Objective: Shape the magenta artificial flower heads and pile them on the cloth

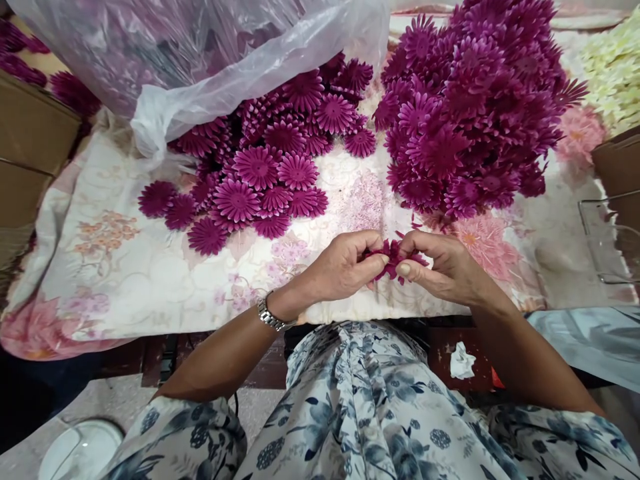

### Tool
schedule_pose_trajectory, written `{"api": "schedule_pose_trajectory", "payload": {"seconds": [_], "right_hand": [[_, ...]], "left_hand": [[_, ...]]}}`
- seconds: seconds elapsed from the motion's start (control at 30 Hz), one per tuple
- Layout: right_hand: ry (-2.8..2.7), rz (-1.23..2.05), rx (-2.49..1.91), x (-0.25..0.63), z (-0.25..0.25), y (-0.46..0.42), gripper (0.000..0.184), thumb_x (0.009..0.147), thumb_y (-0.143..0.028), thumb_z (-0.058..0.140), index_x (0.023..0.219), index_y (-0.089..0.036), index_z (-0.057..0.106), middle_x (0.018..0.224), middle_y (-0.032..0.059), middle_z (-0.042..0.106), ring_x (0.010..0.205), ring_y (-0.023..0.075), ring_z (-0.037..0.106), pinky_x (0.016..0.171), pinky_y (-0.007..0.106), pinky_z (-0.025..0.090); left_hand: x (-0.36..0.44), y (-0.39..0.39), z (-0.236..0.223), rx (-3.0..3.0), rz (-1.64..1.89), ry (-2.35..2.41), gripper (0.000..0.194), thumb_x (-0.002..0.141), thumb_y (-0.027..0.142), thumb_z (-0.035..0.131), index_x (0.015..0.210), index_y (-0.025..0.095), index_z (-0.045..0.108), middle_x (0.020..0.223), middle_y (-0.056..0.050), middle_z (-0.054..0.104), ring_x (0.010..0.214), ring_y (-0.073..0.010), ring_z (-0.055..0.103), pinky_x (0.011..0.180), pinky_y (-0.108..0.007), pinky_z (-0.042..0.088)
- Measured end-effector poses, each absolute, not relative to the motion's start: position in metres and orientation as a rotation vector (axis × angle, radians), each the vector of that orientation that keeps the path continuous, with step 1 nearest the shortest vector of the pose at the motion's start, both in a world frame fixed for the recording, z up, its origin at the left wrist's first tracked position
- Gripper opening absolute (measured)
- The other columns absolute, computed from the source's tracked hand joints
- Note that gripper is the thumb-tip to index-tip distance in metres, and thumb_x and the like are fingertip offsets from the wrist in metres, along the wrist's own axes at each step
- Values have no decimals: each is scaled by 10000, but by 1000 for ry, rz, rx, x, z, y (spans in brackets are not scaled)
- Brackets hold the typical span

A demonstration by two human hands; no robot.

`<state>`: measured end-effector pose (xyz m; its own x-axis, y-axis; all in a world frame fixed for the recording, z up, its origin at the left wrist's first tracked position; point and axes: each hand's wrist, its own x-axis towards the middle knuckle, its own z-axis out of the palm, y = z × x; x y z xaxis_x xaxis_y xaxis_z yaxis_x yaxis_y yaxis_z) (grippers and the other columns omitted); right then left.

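My left hand and my right hand meet over the near edge of the table. Both pinch one purple fabric flower between their fingertips. A metal watch sits on my left wrist. Beyond my left hand lie flat purple flower layers, spread loosely. Beyond my right hand rises a tall heap of purple flowers.
The table is covered by a floral cloth. A clear plastic bag with more purple pieces lies at the back left. Cardboard boxes stand at the left edge, cream flowers at the back right, a clear plastic container at the right.
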<state>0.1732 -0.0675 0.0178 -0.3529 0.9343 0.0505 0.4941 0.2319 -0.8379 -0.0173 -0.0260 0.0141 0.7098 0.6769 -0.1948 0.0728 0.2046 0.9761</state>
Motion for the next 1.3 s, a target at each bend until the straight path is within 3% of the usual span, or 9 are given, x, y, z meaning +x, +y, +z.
{"api": "schedule_pose_trajectory", "payload": {"seconds": [0.23,0.53,0.7,0.8,0.97,1.07,1.13,1.2,1.3], "right_hand": [[-2060,743,-1243,168,13,-69,162,861,-210,560,706,-167,540,588,-33,539,520,56,471,498,170,362],[-2110,689,-1231,172,32,-74,143,854,-178,550,712,-177,571,570,-28,561,497,55,491,479,178,358],[-2054,672,-1243,190,42,-76,159,843,-168,557,685,-180,568,551,-28,559,474,66,496,450,193,361],[-1930,550,-1368,208,56,-75,175,840,-148,560,670,-189,568,534,-35,555,456,67,501,424,194,361],[-1864,11,-1489,235,83,-46,81,843,-255,614,838,-212,682,688,15,679,577,101,593,524,224,452],[-1644,-408,-1714,256,95,-12,249,881,-327,556,1061,-214,686,918,112,710,798,179,636,751,331,495],[-1762,-420,-1896,268,101,5,534,800,-369,663,1286,-167,571,1110,189,667,975,266,622,862,415,474],[-1865,-420,-1920,272,104,11,682,752,-406,706,1342,-124,514,1190,224,629,1073,317,591,905,456,457],[-1868,-448,-1717,261,101,-1,383,840,-372,602,1151,-154,657,1075,164,692,967,244,639,852,395,484]], "left_hand": [[-17,-27,19,1259,452,617,140,777,161,518,644,149,475,587,42,508,508,-45,492,490,-168,404],[-31,-39,18,1082,344,645,177,827,255,537,698,146,486,536,40,509,443,-50,502,439,-162,357],[-56,-37,24,1043,300,671,163,796,276,595,715,147,536,607,5,572,481,-91,568,464,-202,436],[-72,-34,27,964,445,831,167,791,326,616,799,161,586,673,-23,621,505,-105,569,470,-229,465],[-60,-32,33,1232,487,753,269,814,370,613,681,143,557,616,8,539,559,-71,496,518,-182,416],[-48,-30,37,1275,540,803,280,820,366,602,668,140,539,609,15,538,569,-66,487,536,-176,395],[-44,-29,38,1263,534,826,271,812,358,609,673,140,528,603,19,544,561,-66,489,534,-179,387],[-42,-27,36,1221,543,855,261,809,351,609,683,141,521,603,23,549,547,-63,490,525,-180,378],[-37,-25,33,1128,588,881,247,798,350,619,704,147,512,593,33,551,509,-57,490,504,-181,370]]}}
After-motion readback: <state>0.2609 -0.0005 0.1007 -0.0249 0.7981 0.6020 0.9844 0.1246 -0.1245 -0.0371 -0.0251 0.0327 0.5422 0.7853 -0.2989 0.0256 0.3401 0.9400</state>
